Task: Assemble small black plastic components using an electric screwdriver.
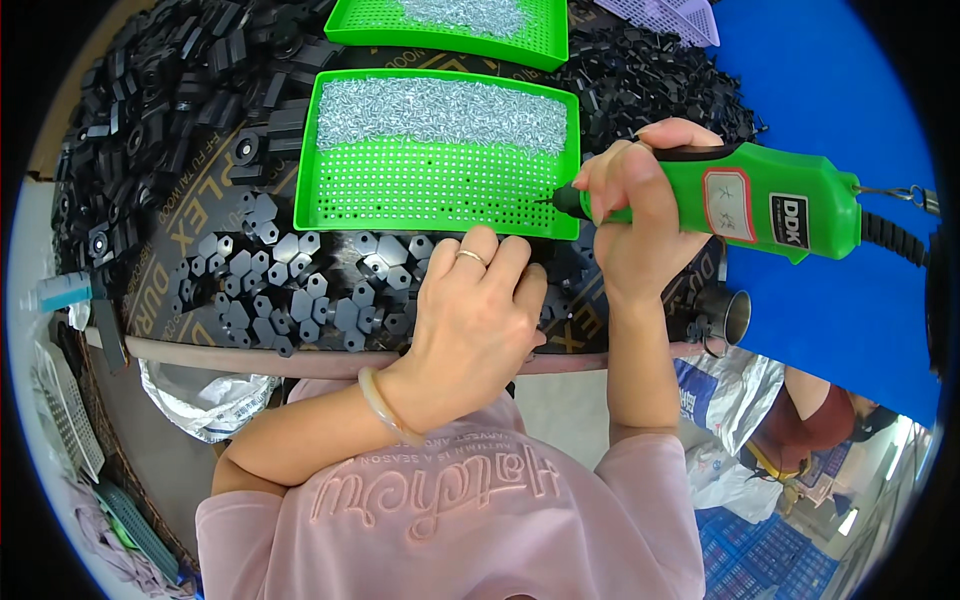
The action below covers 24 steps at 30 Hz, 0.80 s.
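Right hand point(645, 215): fingers and thumb wrapped around the front of a green corded electric screwdriver point(825, 190), grip firm. The tool lies nearly level, its slim bit point(545, 202) pointing left over the near right corner of a green perforated tray point(400, 185). Whether the bit carries a screw or touches the tray cannot be determined.

Left hand point(475, 315): fingers curled, palm down, just below the tray's near wall. Whether they hold a part cannot be told; the hand covers whatever is beneath.

Silver screws point(440, 112) are banked along the tray's far side. Flat dark plates point(300, 280) with rounded, holed lobes lie loose left of the left hand. Beyond are a second green tray point(450, 47), dark roller housings point(170, 120) at left and small black pieces point(665, 85) at right. A metal cup point(735, 318) sits at the table's edge, below the screwdriver.

Risks, in judgement: the bit could snag in a tray perforation if lowered off-line; a fingertip could be struck if the bit slips toward the left hand; the ribbed cord point(890, 240) could pull the tool off aim if it drags.
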Each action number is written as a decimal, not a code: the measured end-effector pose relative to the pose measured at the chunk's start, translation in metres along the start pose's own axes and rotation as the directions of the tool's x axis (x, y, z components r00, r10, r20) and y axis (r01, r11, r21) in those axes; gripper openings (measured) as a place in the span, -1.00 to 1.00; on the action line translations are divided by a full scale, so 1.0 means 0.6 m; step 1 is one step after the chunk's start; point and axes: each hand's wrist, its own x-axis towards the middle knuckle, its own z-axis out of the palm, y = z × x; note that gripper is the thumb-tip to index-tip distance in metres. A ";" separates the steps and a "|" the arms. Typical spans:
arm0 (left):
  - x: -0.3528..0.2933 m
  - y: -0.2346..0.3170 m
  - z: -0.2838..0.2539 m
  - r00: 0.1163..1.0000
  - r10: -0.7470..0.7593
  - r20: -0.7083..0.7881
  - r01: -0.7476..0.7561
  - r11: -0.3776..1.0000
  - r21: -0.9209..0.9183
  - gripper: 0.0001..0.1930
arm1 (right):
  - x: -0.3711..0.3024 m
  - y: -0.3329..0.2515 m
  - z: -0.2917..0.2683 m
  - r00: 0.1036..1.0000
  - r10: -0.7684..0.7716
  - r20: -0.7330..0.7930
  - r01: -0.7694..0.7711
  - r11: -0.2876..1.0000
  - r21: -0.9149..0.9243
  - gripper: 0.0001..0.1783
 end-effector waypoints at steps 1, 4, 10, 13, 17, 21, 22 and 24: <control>0.001 -0.001 0.000 1.000 0.002 -0.012 -0.003 1.000 -0.030 -0.54 | -0.001 0.000 -0.001 1.000 -0.003 0.006 0.003 1.000 -0.007 -0.78; -0.001 -0.004 0.000 1.000 0.029 0.007 -0.028 0.997 -0.075 -0.52 | -0.001 -0.004 -0.002 1.000 -0.002 0.005 0.002 1.000 -0.015 -0.78; -0.003 -0.004 0.008 0.998 0.066 0.010 -0.066 0.996 -0.053 -0.53 | -0.002 -0.044 -0.010 0.997 -0.060 -0.043 0.060 0.998 -0.020 -0.79; 0.001 -0.003 0.004 0.997 0.054 0.045 -0.053 0.998 -0.041 -0.54 | -0.017 -0.076 -0.043 0.996 -0.069 0.063 0.055 0.978 0.202 -0.79; 0.002 -0.006 0.007 0.997 0.059 0.040 -0.057 0.997 -0.051 -0.56 | -0.056 -0.140 -0.051 0.997 0.053 0.058 -0.059 0.991 0.120 -0.57; 0.004 -0.005 0.006 0.995 0.063 0.078 -0.058 0.996 -0.064 -0.58 | -0.088 -0.146 -0.052 0.992 0.125 0.021 -0.127 0.989 0.082 -0.56; 0.004 -0.005 0.005 0.994 0.063 0.086 -0.058 0.996 -0.061 -0.59 | -0.089 -0.140 -0.057 0.992 0.112 0.055 -0.117 0.988 0.101 -0.58; 0.004 -0.006 0.006 0.994 0.062 0.085 -0.056 0.996 -0.069 -0.59 | -0.092 -0.129 -0.062 0.992 0.106 0.076 -0.113 0.988 0.104 -0.60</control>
